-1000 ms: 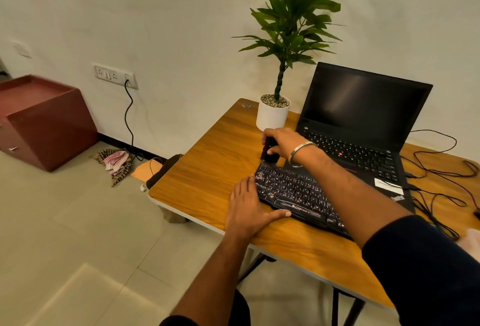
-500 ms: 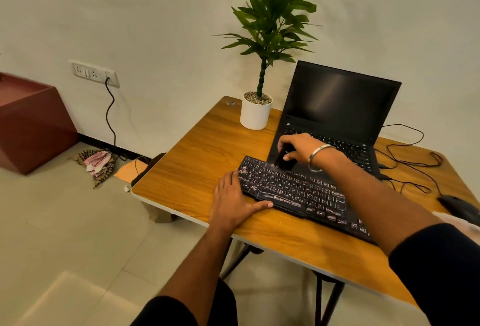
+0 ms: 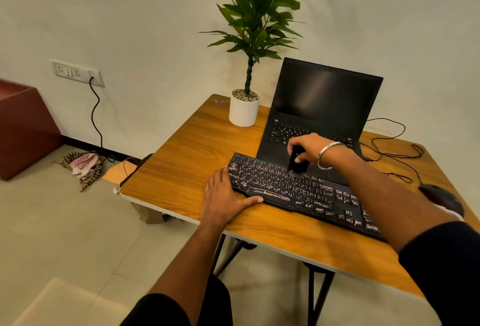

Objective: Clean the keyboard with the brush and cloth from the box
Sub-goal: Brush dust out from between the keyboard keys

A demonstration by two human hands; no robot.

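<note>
A black keyboard (image 3: 301, 190) with dusty white-marked keys lies across the wooden table (image 3: 187, 159), in front of the laptop. My left hand (image 3: 223, 198) rests flat on the table at the keyboard's left end, thumb along its front edge. My right hand (image 3: 311, 149) grips a small black brush (image 3: 297, 163), whose bristles touch the keyboard's top rows near the middle. No cloth or box shows on the table.
An open black laptop (image 3: 322, 99) stands behind the keyboard, a white potted plant (image 3: 244, 110) at its left. Cables (image 3: 389, 149) and a black mouse (image 3: 441, 195) lie at the right. On the floor are a checked rag (image 3: 83, 164) and a red cabinet (image 3: 23, 128).
My right hand has carried the brush rightwards along the keyboard's top rows, from its left corner towards the middle. My left hand has stayed at the left end.
</note>
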